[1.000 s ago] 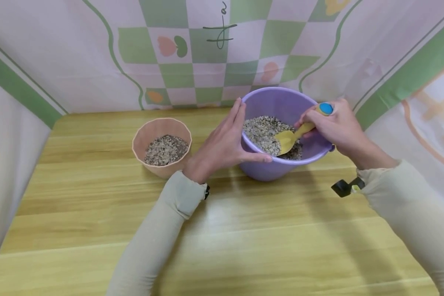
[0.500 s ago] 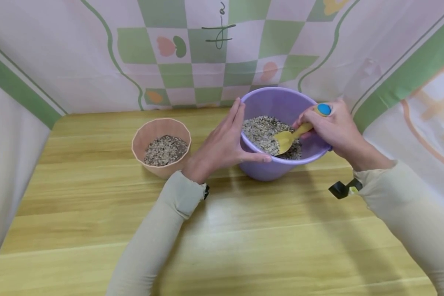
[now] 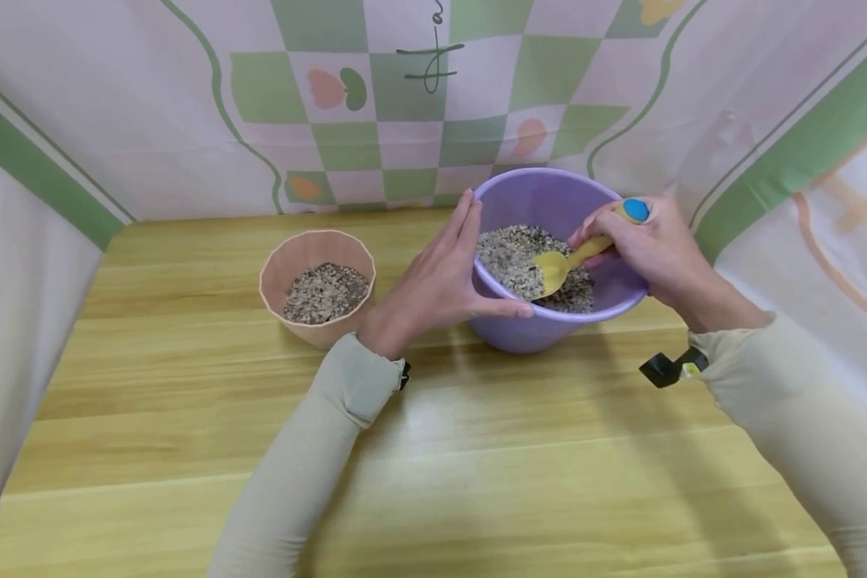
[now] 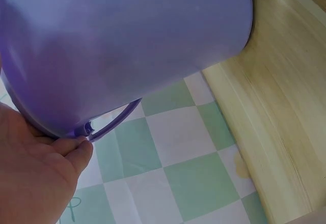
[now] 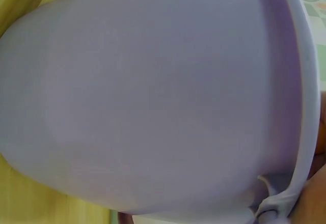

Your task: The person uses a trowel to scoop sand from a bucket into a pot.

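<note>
In the head view, a purple bucket holds speckled grey-beige granules. My left hand spreads against its left side, fingers extended along the rim and thumb across the front edge. Beside the bucket's handle lug, those fingertips show in the left wrist view. Over the bucket's right side, my right hand grips the handle of a small yellow shovel with a blue end. Its blade is against the granules. The bucket wall hides most of that hand in the right wrist view.
A peach-coloured pot with a scalloped rim stands to the left on the wooden table, partly filled with similar granules. A checked cloth hangs close behind the bucket, along the table's back edge.
The shovel's blade has shifted slightly to the left in the granules, along with my right hand. My left hand keeps its place on the bucket, and the pot stays where it was.
</note>
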The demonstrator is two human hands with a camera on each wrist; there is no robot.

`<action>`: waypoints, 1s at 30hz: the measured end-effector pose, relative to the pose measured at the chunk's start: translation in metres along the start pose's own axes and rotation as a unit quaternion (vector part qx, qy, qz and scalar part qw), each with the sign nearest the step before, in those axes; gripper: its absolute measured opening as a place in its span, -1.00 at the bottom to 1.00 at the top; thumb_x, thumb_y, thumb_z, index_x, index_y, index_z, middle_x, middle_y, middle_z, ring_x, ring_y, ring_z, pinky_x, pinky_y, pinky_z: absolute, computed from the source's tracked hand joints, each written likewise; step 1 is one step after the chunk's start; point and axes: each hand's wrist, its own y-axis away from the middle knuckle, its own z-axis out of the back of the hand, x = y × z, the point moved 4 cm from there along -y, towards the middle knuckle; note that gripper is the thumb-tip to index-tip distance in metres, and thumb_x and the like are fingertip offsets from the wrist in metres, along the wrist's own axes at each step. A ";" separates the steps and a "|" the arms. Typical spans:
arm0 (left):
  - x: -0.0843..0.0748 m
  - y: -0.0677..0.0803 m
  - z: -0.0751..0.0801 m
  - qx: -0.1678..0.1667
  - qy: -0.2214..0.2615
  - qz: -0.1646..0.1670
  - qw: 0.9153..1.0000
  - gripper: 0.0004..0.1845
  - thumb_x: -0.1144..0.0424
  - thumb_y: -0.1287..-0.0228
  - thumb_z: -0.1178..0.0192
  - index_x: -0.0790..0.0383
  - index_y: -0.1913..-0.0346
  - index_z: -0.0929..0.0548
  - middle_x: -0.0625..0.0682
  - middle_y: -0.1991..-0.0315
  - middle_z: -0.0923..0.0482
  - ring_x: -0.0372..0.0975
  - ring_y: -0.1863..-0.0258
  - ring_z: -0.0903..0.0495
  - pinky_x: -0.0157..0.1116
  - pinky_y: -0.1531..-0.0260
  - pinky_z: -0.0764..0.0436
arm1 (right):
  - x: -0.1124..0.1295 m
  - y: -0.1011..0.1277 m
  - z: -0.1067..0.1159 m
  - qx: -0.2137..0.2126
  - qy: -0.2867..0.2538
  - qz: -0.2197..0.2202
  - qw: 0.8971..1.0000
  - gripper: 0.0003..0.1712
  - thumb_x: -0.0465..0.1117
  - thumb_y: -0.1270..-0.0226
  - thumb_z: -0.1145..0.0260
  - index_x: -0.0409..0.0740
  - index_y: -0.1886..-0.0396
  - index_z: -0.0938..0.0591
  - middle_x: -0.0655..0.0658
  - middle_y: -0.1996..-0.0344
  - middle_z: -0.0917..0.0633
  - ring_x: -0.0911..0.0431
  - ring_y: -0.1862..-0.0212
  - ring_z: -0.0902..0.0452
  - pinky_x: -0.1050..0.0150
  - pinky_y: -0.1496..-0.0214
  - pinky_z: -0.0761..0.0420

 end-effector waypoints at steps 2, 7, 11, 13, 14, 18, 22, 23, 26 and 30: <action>0.000 0.000 0.000 -0.001 -0.002 0.000 1.000 0.58 -0.63 0.29 -0.28 0.11 -0.58 0.43 -0.10 -0.56 0.65 -0.17 -0.56 0.27 -0.13 -0.48 -0.02 | 0.001 -0.001 -0.001 0.001 -0.011 -0.001 1.000 -0.77 -0.39 -0.42 -0.22 -0.48 0.34 -0.72 -0.26 0.44 -0.77 0.02 0.47 -0.74 0.20 0.43 -0.72; 0.000 0.000 0.000 0.003 -0.004 -0.003 1.000 0.58 -0.65 0.29 -0.26 0.12 -0.58 0.43 -0.09 -0.56 0.65 -0.18 -0.56 0.28 -0.14 -0.48 -0.01 | 0.003 -0.002 -0.004 0.001 -0.031 0.002 1.000 -0.79 -0.40 -0.40 -0.24 -0.50 0.35 -0.71 -0.27 0.45 -0.76 0.00 0.45 -0.74 0.23 0.44 -0.72; 0.000 0.000 0.000 0.003 -0.001 -0.002 1.000 0.58 -0.64 0.29 -0.28 0.11 -0.58 0.44 -0.10 -0.56 0.65 -0.17 -0.56 0.27 -0.13 -0.48 -0.02 | 0.004 -0.002 -0.007 0.000 -0.032 0.008 0.999 -0.79 -0.42 -0.39 -0.24 -0.51 0.36 -0.71 -0.28 0.45 -0.76 0.00 0.43 -0.74 0.25 0.44 -0.71; 0.001 0.000 -0.001 0.002 -0.001 -0.002 1.000 0.58 -0.64 0.29 -0.28 0.10 -0.58 0.44 -0.10 -0.56 0.65 -0.17 -0.56 0.26 -0.13 -0.47 -0.03 | 0.004 -0.002 -0.007 0.001 -0.050 0.006 0.999 -0.79 -0.43 -0.39 -0.23 -0.52 0.37 -0.70 -0.29 0.45 -0.76 -0.01 0.42 -0.74 0.24 0.43 -0.72; 0.001 0.000 0.000 0.001 -0.002 -0.002 1.000 0.58 -0.64 0.29 -0.28 0.10 -0.58 0.44 -0.09 -0.56 0.64 -0.17 -0.56 0.26 -0.13 -0.48 -0.03 | 0.003 -0.002 -0.006 0.001 -0.061 0.006 0.998 -0.79 -0.44 -0.39 -0.22 -0.52 0.38 -0.70 -0.30 0.45 -0.75 -0.01 0.42 -0.74 0.23 0.43 -0.72; 0.001 -0.001 -0.001 0.000 -0.005 -0.006 1.000 0.58 -0.64 0.28 -0.27 0.12 -0.58 0.43 -0.08 -0.56 0.64 -0.17 -0.56 0.27 -0.13 -0.48 -0.01 | 0.001 0.000 -0.004 0.006 -0.101 0.008 0.995 -0.77 -0.43 -0.41 -0.22 -0.54 0.38 -0.68 -0.33 0.43 -0.75 -0.03 0.40 -0.74 0.19 0.39 -0.73; 0.001 -0.001 -0.002 -0.001 -0.005 -0.006 1.000 0.58 -0.64 0.28 -0.28 0.12 -0.58 0.43 -0.08 -0.56 0.64 -0.17 -0.56 0.27 -0.13 -0.47 -0.01 | 0.000 0.000 -0.004 0.018 -0.110 0.011 0.994 -0.76 -0.41 -0.43 -0.21 -0.55 0.36 -0.67 -0.33 0.38 -0.75 -0.03 0.35 -0.74 0.18 0.35 -0.74; 0.001 0.000 -0.002 -0.001 -0.004 -0.005 1.000 0.58 -0.63 0.29 -0.29 0.11 -0.58 0.43 -0.09 -0.56 0.64 -0.17 -0.56 0.26 -0.13 -0.47 -0.01 | 0.000 0.000 -0.004 0.020 -0.116 0.010 0.993 -0.76 -0.41 -0.43 -0.21 -0.56 0.36 -0.67 -0.33 0.38 -0.75 -0.03 0.34 -0.74 0.18 0.34 -0.74; 0.002 0.000 -0.001 -0.003 0.001 -0.003 1.000 0.58 -0.63 0.29 -0.29 0.10 -0.58 0.43 -0.11 -0.56 0.64 -0.17 -0.56 0.26 -0.13 -0.47 -0.02 | -0.001 -0.001 -0.004 0.025 -0.135 0.010 0.990 -0.76 -0.41 -0.44 -0.19 -0.55 0.37 -0.66 -0.35 0.39 -0.75 -0.06 0.36 -0.75 0.17 0.34 -0.74; 0.002 0.001 -0.001 -0.005 0.003 -0.002 1.000 0.58 -0.63 0.29 -0.30 0.11 -0.58 0.41 -0.12 -0.56 0.64 -0.18 -0.56 0.26 -0.14 -0.48 -0.02 | 0.000 -0.002 -0.003 0.029 -0.158 0.014 0.987 -0.75 -0.42 -0.44 -0.19 -0.55 0.39 -0.64 -0.38 0.40 -0.74 -0.08 0.39 -0.75 0.16 0.37 -0.73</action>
